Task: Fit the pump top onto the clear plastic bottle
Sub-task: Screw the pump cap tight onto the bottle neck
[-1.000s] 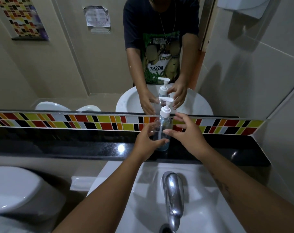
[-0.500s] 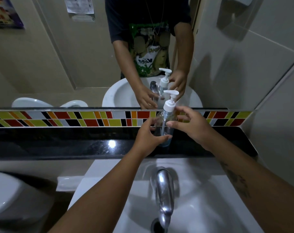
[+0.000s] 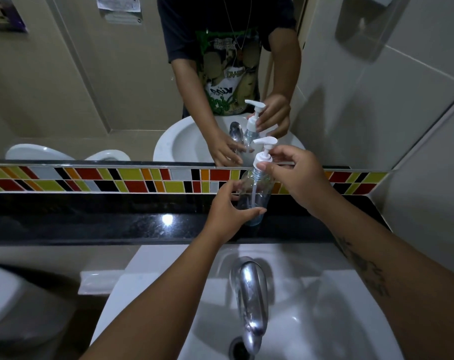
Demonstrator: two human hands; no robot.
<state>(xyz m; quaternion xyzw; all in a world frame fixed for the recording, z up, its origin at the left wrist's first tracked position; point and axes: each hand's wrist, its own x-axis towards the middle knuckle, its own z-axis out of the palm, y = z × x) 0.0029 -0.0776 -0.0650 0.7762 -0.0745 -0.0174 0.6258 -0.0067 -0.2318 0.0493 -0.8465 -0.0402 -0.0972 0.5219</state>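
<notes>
A clear plastic bottle (image 3: 257,189) stands upright on the black stone ledge (image 3: 116,224) behind the sink. My left hand (image 3: 227,211) wraps around its lower body from the left. A white pump top (image 3: 264,152) sits on the bottle's neck, its nozzle pointing left and its thin tube running down inside the bottle. My right hand (image 3: 296,178) pinches the pump's white collar between thumb and fingers from the right.
A chrome tap (image 3: 250,297) rises over the white sink (image 3: 311,320) just below my arms. A mirror (image 3: 90,87) behind the ledge reflects me and the bottle. A band of coloured tiles (image 3: 116,179) runs under it. A white toilet (image 3: 2,302) sits at the lower left.
My right hand has risen from the bottle's shoulder to grip the pump collar. The camera has tilted further down; the bottle stays on the ledge in my left hand.
</notes>
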